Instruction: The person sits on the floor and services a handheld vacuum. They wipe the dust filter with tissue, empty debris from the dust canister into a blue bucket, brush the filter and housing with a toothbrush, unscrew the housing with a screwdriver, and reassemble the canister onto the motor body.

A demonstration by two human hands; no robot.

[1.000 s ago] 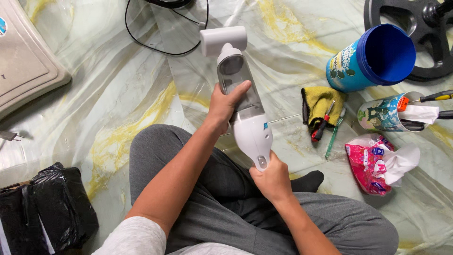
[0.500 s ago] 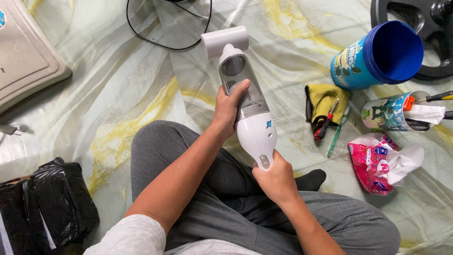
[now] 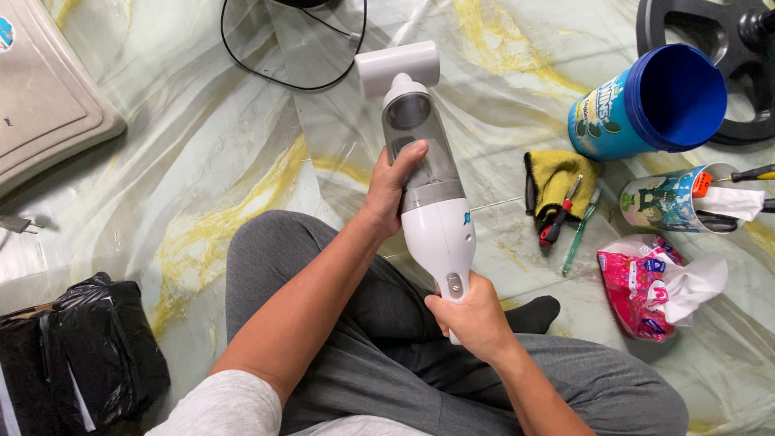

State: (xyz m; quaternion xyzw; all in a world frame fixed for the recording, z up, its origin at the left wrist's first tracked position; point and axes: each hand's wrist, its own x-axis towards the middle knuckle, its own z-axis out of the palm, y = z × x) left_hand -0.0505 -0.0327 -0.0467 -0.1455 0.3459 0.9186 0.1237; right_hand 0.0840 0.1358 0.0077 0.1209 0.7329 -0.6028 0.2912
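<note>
between both hands (image 3: 395,182) – the handheld vacuum (image 3: 432,202).

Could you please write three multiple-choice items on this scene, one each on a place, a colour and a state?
1. Where does the left hand grip the hand vacuum?
A. on the clear dust cup
B. on the flat white nozzle
C. on the cable

2. What colour is the inside of the big tub lying on its side?
A. red
B. blue
C. yellow

3. How is the hand vacuum held?
A. flat on the floor, untouched
B. by one hand only
C. by both hands, nozzle pointing away

Answers: 1 A, its fingers wrap the see-through cup. 2 B, the open mouth shows blue. 3 C, the right hand grips the handle end.
</note>
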